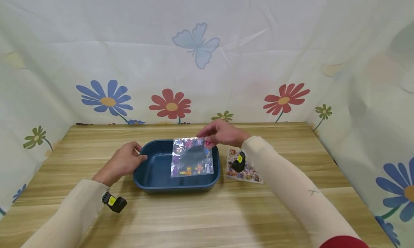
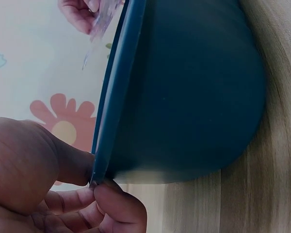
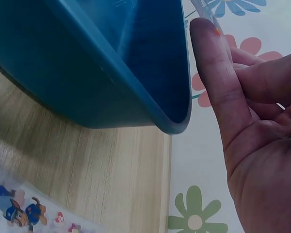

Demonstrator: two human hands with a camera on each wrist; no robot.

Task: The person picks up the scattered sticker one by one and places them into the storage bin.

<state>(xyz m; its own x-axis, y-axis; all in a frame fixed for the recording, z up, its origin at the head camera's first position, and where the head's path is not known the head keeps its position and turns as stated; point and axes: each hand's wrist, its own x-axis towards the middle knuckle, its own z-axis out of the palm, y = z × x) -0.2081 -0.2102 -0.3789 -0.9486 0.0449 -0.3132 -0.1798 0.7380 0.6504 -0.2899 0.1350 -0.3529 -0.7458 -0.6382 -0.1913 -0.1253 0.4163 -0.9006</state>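
Note:
A dark blue plastic basin (image 1: 176,187) with rounded corners stands on the wooden table. At its left end my left hand (image 1: 125,162) pinches the rim, thumb over the lip and fingers beneath, as the left wrist view shows close up. My right hand (image 1: 226,133) pinches the upper right corner of a clear sticker sheet (image 1: 191,156) bordered with small cartoon ponies. The sheet hangs over the right half of the basin, with its bare middle showing the blue through it. In the right wrist view only a sliver of the sheet shows beyond my thumb (image 3: 213,63).
Another sheet (image 1: 249,175), printed with many small cartoon figures, lies on the table right of the basin, partly under my right forearm. A white cloth (image 1: 136,68) with flowers and a butterfly surrounds the wooden table (image 1: 181,223) at the back and sides.

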